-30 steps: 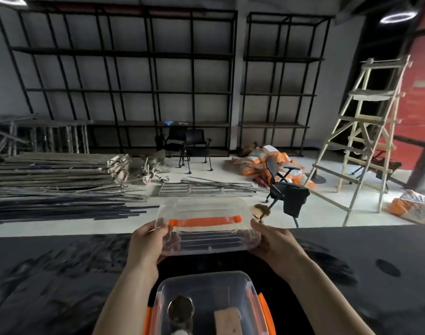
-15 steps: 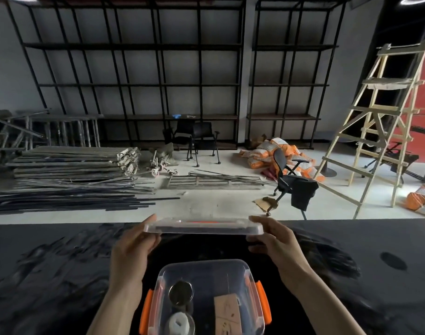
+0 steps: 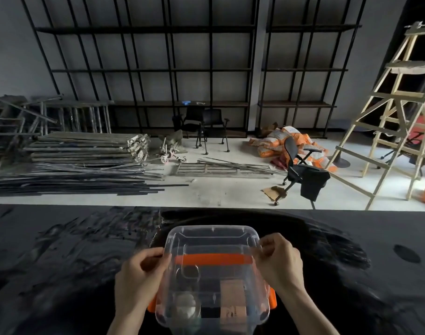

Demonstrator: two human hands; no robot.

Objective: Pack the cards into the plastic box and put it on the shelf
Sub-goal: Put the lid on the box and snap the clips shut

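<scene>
A clear plastic lid (image 3: 212, 240) with an orange handle (image 3: 212, 259) lies over the clear plastic box (image 3: 272, 301), which has orange side latches and stands on the black table. My left hand (image 3: 140, 274) pinches the lid's left edge and my right hand (image 3: 278, 264) pinches its right edge. Through the lid I see a tan card pack (image 3: 232, 298), a round white object (image 3: 186, 308) and a round dark object (image 3: 188, 272) inside the box. Black metal shelves (image 3: 146, 68) stand against the far wall.
The black table (image 3: 61, 262) spreads wide to both sides. Beyond it on the floor are stacked metal bars (image 3: 85, 153), black chairs (image 3: 301, 170), orange sacks (image 3: 279, 141) and a wooden ladder (image 3: 395, 112) at the right.
The lid was held up in front of me, then turned flat, and has now come down onto the box. My view has tilted down toward the box.
</scene>
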